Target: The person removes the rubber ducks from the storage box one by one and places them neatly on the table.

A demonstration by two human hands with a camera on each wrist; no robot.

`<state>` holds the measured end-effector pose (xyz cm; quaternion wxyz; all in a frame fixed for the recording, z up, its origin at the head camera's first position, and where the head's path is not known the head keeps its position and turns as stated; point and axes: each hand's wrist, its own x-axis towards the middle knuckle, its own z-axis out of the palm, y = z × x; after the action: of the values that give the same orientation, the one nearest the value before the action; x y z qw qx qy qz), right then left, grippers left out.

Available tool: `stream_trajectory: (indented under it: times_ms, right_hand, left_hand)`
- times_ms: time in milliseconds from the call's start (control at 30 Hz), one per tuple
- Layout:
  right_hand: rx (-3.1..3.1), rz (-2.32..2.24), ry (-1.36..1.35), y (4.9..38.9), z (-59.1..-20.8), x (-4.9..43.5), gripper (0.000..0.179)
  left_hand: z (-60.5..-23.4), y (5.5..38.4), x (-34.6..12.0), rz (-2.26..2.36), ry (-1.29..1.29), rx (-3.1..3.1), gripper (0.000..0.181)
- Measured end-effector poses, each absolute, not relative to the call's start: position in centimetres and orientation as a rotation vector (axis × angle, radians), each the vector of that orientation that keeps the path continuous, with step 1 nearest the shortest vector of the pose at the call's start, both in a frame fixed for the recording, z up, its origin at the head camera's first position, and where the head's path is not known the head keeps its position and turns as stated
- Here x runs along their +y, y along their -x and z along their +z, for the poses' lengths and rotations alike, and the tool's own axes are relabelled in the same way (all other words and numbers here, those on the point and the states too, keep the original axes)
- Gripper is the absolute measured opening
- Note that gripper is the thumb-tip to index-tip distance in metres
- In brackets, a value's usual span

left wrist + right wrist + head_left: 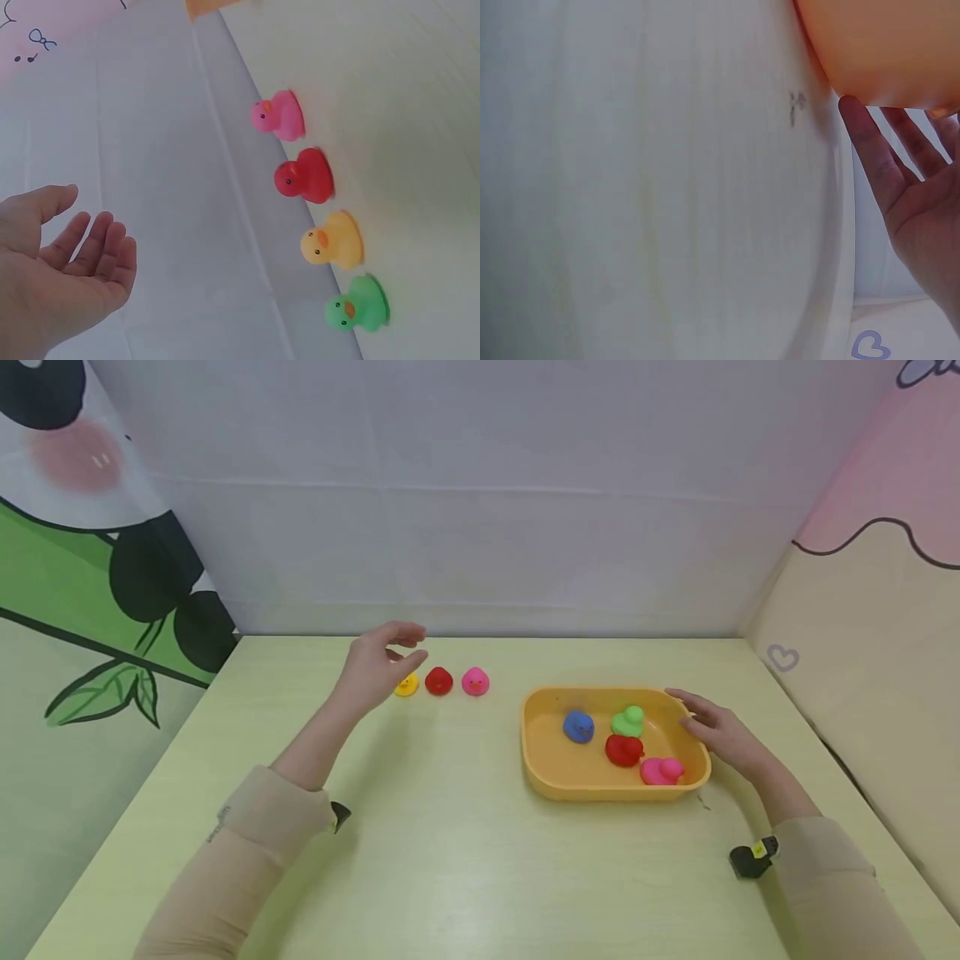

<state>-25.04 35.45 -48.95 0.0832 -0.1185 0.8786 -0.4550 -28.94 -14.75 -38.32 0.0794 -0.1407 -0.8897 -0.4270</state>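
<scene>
My left hand hovers over the far left of the table, fingers loosely bent and holding nothing. Near it stands a row of rubber ducks: pink, red, yellow and green. In the head view the hand hides the green one and part of the yellow. An orange-yellow plastic tray stands on the right, with a blue duck, a green duck, a red duck and a pink duck inside. My right hand touches the tray's right end, fingers fairly straight.
The pale table meets a white cloth wall just behind the duck row. Printed panels close off the left and right sides. A small dark mark shows on the table by the tray.
</scene>
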Motion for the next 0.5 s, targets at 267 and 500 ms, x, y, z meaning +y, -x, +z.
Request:
stream_trajectory:
  times_ms: [267, 500]
  right_hand:
    - [2.623, -1.359, 0.362, 25.2, -49.1, 35.6, 0.052]
    - [2.627, -1.355, 0.362, 25.2, -49.0, 35.4, 0.052]
  left_hand:
    - [-37.7, 27.7, -12.6, -1.320, 0.524, -2.626, 0.038]
    - [-37.7, 26.8, -10.7, -1.358, 0.640, -2.566, 0.037]
